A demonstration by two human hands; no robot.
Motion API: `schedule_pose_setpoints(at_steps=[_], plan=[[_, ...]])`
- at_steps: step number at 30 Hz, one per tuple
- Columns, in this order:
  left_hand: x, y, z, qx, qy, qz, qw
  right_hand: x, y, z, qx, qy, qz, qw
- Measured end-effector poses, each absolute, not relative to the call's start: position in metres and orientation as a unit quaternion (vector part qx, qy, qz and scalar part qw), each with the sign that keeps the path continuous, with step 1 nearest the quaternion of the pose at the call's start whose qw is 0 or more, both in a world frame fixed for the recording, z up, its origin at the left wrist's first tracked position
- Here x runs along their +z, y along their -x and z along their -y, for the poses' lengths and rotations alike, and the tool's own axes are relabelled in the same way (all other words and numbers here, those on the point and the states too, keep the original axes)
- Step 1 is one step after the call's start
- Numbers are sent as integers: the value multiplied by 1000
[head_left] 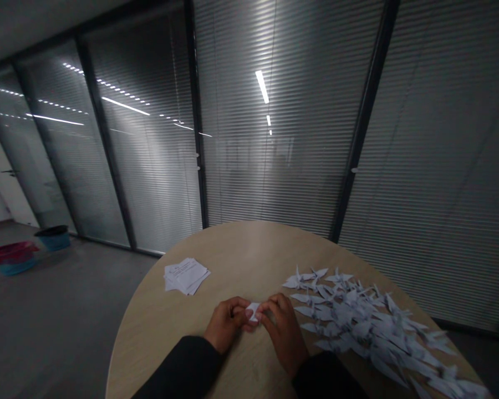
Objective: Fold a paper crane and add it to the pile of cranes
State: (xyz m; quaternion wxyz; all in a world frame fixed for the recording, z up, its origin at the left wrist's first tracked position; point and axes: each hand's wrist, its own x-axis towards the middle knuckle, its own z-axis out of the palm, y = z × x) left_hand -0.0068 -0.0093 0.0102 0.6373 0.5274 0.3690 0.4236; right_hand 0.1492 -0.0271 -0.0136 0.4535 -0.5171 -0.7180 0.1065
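A small folded piece of white paper (253,311) is pinched between my two hands, just above the table. My left hand (228,322) grips its left side between thumb and fingers. On the other side, the fingertips of my right hand (280,327) are closed on the paper's right edge. Fingers cover much of it, so its full shape is hidden. Close by on the right lies a big spread of folded white paper cranes (357,316). Left of my hands sits a loose stack of square paper sheets (187,275), with printed lines on the top one.
The round wooden table (249,244) stands near glass partitions with blinds (270,183). On the floor at the left are a bin with a red liner (11,256) and a bin with a dark liner (54,238). Cranes reach close to the table's right edge.
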Motion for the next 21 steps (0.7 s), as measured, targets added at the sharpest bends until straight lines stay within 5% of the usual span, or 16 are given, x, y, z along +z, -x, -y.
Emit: schedule_pose_setpoints(at_steps=[13, 21], plan=[[12, 4, 12, 427, -497, -363, 662, -13, -148, 28, 102, 536, 701, 460], [21, 5, 16, 424, -520, -397, 626, -16, -150, 18, 267, 583, 563, 522]])
